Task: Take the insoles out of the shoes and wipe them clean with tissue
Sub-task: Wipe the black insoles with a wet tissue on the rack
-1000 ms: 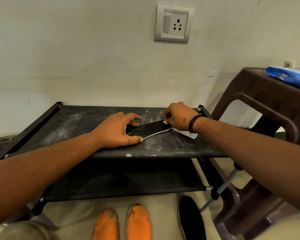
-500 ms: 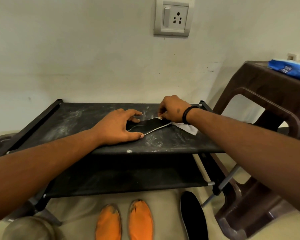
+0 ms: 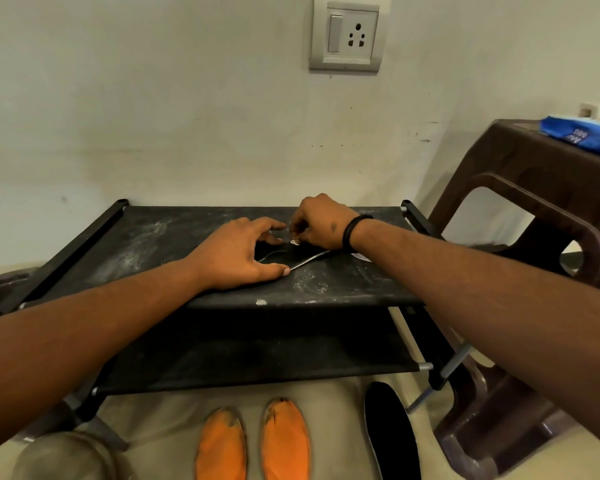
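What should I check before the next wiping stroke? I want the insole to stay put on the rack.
1. Left hand pinning the insole flat on the rack: ok.
2. Tissue under the right hand: ok, a white corner shows beside the wrist.
3. Tissue still clean enough: cannot tell, mostly hidden.
4. Insole fully supported, not overhanging the rack edge: ok.
5. Spare tissue pack on the stool: ok.
6. Second insole on the floor, wiped or not: cannot tell.

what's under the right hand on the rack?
The right hand covers the black insole's far end and most of a white tissue; only the tissue's corner shows. The grip itself is hidden.
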### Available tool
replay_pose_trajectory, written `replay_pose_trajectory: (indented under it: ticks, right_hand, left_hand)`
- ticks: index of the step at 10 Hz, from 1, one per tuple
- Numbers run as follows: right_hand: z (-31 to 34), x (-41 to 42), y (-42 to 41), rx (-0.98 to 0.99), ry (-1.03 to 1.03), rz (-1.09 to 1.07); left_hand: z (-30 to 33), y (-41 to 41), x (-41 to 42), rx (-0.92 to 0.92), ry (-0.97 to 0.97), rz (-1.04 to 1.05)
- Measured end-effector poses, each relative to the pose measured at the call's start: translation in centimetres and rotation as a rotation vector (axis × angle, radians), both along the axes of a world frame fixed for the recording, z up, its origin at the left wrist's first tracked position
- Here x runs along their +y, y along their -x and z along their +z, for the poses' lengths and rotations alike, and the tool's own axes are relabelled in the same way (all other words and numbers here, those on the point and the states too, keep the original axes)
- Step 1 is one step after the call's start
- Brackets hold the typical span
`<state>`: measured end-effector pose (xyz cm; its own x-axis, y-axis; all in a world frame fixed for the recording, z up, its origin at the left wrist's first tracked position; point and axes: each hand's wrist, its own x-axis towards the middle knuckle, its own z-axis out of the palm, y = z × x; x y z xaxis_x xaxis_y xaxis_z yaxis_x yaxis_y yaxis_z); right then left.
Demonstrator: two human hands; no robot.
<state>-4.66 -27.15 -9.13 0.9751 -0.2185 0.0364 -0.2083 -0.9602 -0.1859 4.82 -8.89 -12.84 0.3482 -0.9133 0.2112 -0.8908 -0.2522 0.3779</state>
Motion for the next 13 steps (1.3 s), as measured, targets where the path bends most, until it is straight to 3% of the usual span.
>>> replay_pose_trajectory:
  ticks: [2,5,6,7,8,9,10,12,13]
  right_hand:
    - [1.2,-4.5,3.0,0.056,0.036,-0.129]
    - [0.9,-3.3,4.7,0.089,-0.029,-0.012]
    - [1.3,-2.8,4.6,0.079,-0.037,0.0]
    - [4.0,-2.7,5.0,-0.056,-0.055,-0.049]
    - [7.6,-3.1,6.0,-0.032,0.008,-0.064]
    - [14.0,-4.7,8.7,0.181,0.273,-0.212]
    - [15.8,-5.7,9.9,0.163,0.392,-0.331]
    - [8.5,-2.8,7.3,-0.089,-0.06,-0.055]
    - [3.6,-2.4,5.4,-0.143,-0.096,-0.023]
  left_hand:
    - [-0.1,-0.1,-0.1,0.003,0.022,-0.002]
    - [-0.3,-0.1,-0.2,-0.013,0.033,0.001]
    - [-0.2,-0.1,-0.2,-0.009,0.034,0.002]
    - [-0.1,-0.1,0.0,-0.009,0.027,0.003]
    - [0.0,-0.1,0.1,-0.013,0.018,-0.001]
    - [0.0,-0.1,-0.1,-0.022,0.02,-0.009]
    - [0.0,0.0,-0.2,-0.032,0.021,-0.007]
    - [0.2,0.2,-0.1,-0.035,0.022,-0.006]
    - [0.0,0.1,0.0,-0.029,0.027,-0.007]
